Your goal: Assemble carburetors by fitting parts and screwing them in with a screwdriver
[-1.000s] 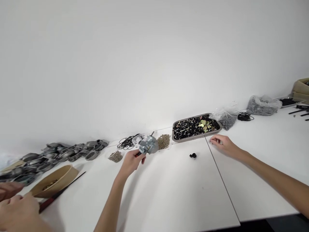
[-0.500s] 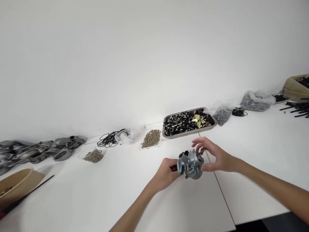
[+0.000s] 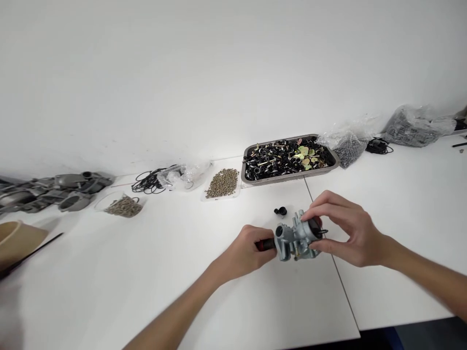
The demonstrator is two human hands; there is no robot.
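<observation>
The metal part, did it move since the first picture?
Yes, right: the metal part was left of the tray; now it shows below it.

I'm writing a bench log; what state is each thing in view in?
Left hand: closed around a black-and-red handle
Right hand: gripping the metal part
Metal part: held between both hands
Small black piece: lying loose on the table
Grey tray: filled with mixed parts
Brass-coloured pieces: heaped in a clear tray
Black cords: loosely tangled
Tan bowl: cut off, contents hidden

Honestly, you're not showing any readable text here, no labels, brands, numbers or signs I'm spotting.
</observation>
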